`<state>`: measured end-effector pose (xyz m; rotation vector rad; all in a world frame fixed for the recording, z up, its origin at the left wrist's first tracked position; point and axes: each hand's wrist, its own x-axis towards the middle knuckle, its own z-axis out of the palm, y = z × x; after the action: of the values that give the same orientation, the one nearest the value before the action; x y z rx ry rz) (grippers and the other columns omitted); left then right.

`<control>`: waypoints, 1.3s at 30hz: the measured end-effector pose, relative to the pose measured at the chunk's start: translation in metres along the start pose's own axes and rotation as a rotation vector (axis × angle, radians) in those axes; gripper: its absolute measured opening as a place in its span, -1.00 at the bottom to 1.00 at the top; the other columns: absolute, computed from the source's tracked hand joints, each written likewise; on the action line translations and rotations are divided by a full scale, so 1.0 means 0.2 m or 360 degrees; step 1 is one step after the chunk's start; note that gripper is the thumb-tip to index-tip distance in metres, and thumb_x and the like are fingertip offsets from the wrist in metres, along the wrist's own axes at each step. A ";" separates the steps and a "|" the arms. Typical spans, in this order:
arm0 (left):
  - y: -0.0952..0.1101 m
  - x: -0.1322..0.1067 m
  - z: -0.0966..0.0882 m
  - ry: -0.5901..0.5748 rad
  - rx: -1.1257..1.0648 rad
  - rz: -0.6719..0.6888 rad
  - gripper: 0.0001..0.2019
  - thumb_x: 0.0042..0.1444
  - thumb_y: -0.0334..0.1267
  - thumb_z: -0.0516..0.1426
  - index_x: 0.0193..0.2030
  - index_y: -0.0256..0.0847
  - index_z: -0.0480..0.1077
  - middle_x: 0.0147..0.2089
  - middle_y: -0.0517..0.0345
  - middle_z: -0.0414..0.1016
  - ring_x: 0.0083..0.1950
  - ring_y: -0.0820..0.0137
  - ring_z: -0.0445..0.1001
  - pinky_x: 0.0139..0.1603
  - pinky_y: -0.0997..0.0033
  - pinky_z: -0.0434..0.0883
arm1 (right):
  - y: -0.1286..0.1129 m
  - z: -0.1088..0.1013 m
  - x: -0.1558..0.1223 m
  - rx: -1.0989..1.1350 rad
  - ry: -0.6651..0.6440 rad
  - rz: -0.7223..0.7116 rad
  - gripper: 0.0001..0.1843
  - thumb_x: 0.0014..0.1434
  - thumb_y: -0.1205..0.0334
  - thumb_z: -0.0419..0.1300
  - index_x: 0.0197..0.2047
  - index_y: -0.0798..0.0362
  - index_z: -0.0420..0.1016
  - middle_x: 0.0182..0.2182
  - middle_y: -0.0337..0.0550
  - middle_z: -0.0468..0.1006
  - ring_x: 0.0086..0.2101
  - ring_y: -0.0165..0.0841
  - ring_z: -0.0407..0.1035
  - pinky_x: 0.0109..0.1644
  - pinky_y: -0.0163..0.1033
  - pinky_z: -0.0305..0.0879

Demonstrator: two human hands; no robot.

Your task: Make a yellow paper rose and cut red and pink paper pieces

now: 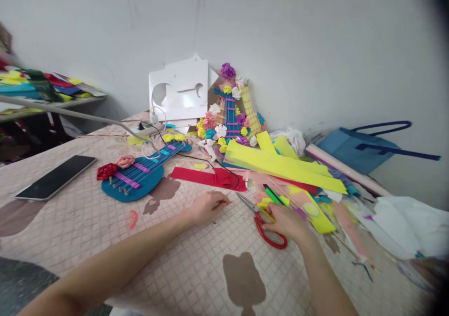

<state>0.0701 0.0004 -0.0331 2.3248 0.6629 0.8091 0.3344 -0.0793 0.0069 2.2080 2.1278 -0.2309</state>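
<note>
My left hand (210,206) rests low over the table in the middle, its fingers curled together in a pinch. A small reddish bit shows at its fingertips, too small to name. My right hand (286,220) has its fingers and thumb closed on the handles of red-handled scissors (270,241). The blades point up and left, toward my left hand. Just behind the right hand lie a green-and-black cutter knife (272,194) and scraps of yellow crepe paper. A strip of red crepe paper (196,176) lies flat beyond my left hand.
A blue toy guitar (150,168) with paper roses lies left, near a phone (56,178). A white glue gun (207,148), flower-covered guitars (229,110) and a white board (178,91) stand behind. Yellow paper (280,166), a blue bag (361,147) and white plastic (414,227) crowd the right.
</note>
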 end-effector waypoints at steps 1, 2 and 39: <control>0.00 0.00 0.00 -0.0011 0.0001 -0.0001 -0.79 0.17 -0.37 -0.01 -0.21 -0.25 0.46 -0.25 0.04 0.56 -0.27 0.41 0.50 -0.23 0.47 0.40 | 0.00 0.00 0.00 -0.0003 0.0002 0.0001 -0.72 -0.14 0.09 0.32 -0.42 0.02 0.33 -0.46 -0.23 0.46 -0.41 -0.28 0.35 -0.47 -0.30 -0.09; 0.00 0.00 0.01 -0.0026 -0.0001 0.0005 -0.79 0.17 -0.37 0.00 -0.22 -0.24 0.46 -0.26 0.05 0.57 -0.27 0.41 0.50 -0.24 0.47 0.39 | 0.00 0.00 0.00 0.0002 0.0002 -0.0007 -0.73 -0.13 0.09 0.31 -0.43 0.02 0.33 -0.47 -0.23 0.46 -0.42 -0.29 0.35 -0.47 -0.30 -0.10; -0.05 0.02 0.00 0.0122 0.0023 -0.0155 -0.79 0.15 -0.28 0.01 -0.26 -0.25 0.46 -0.30 0.07 0.54 -0.39 0.44 0.41 -0.35 0.47 0.34 | -0.20 0.10 0.08 0.0077 0.0659 0.0218 -0.40 0.19 0.07 0.10 0.23 0.11 0.09 -0.13 0.03 0.53 -0.16 -0.18 0.45 -0.20 -0.23 0.30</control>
<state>0.0700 0.0104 -0.0386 2.2646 0.8110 0.8547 0.2934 -0.0657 -0.0138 2.6048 2.1530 0.2040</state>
